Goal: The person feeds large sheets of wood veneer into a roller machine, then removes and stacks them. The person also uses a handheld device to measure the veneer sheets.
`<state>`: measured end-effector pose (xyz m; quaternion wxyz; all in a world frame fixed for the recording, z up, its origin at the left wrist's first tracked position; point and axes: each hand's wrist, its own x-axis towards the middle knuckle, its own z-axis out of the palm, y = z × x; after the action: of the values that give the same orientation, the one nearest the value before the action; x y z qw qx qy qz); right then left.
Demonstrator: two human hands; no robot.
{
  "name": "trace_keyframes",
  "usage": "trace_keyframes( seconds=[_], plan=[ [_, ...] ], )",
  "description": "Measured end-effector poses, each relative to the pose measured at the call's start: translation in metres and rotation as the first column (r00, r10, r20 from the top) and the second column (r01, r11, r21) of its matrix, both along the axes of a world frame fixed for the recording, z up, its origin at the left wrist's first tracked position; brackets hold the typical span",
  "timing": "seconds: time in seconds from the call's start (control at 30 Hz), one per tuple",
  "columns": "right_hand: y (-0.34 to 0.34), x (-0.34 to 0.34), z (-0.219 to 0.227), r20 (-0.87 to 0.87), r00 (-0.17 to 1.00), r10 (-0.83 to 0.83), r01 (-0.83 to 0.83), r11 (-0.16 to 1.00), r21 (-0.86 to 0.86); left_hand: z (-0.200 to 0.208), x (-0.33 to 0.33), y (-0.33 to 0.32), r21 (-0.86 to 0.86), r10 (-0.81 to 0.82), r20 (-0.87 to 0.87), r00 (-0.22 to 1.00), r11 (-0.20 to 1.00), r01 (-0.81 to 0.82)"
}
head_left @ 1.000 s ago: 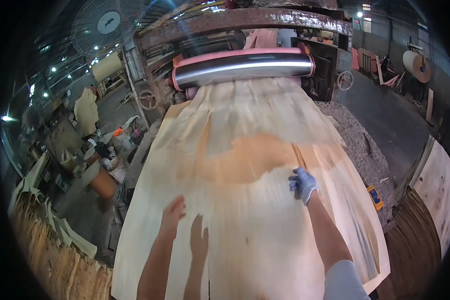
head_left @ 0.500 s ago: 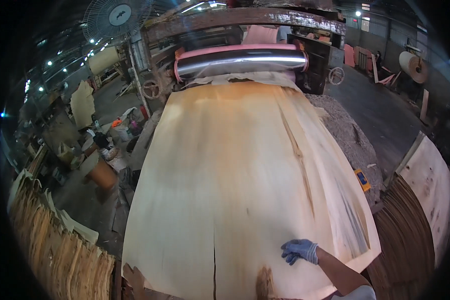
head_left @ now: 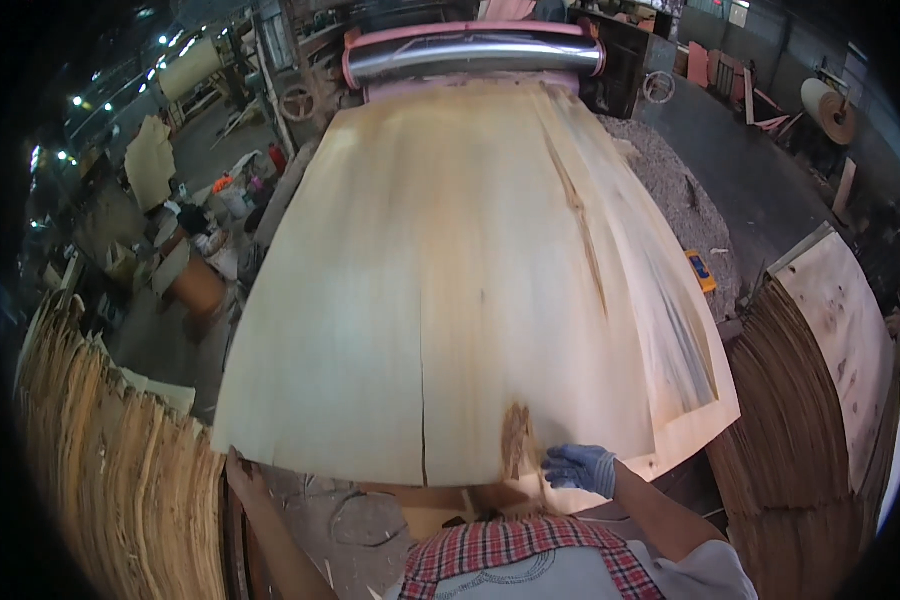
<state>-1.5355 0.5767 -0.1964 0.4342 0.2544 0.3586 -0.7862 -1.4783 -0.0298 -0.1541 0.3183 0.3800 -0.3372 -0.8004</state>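
At lower left, our bare left hand (head_left: 244, 476) meets the corner of the veneer sheet (head_left: 370, 290), which fills mid-frame; we cannot tell whether its fingers pinch. At lower centre, a dark split (head_left: 423, 400) runs up from the near edge; uneven pulling could, we judge, lengthen it. Past a brown knot (head_left: 515, 442), our gloved right hand (head_left: 581, 470) has loosely bent fingers, grasping nothing visible.
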Motion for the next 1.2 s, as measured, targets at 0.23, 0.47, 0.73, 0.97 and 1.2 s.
trace_keyframes(
  seconds=[0.23, 0.47, 0.73, 0.97, 1.2],
  plan=[
    [-0.023, 0.027, -0.020, 0.044, 0.966, 0.256, -0.252, 0.965, -0.079, 0.027, -0.034, 0.096, -0.171, -0.224, 0.048, 0.974, 0.958, 0.229],
    [-0.049, 0.003, 0.039, -0.022, 0.981, -0.192, 0.158, 0.863, -0.480, 0.127, -0.042, 0.081, -0.178, -0.327, -0.221, 0.919, 0.940, 0.291],
    [-0.047, -0.036, 0.081, -0.113, 0.735, 0.669, -0.646, 0.740, 0.187, 0.091, -0.071, 0.102, -0.402, -0.308, -0.254, 0.917, 0.896, 0.190],
    [-0.087, -0.058, 0.079, -0.593, 0.766, -0.249, 0.193, 0.969, -0.157, 0.152, -0.093, 0.111, -0.268, -0.283, -0.297, 0.912, 0.942, 0.205],
    [-0.040, -0.080, 0.140, -0.528, 0.735, -0.425, 0.438, 0.892, -0.109, 0.081, -0.069, 0.150, -0.221, -0.264, -0.223, 0.938, 0.951, 0.216]
  ],
)
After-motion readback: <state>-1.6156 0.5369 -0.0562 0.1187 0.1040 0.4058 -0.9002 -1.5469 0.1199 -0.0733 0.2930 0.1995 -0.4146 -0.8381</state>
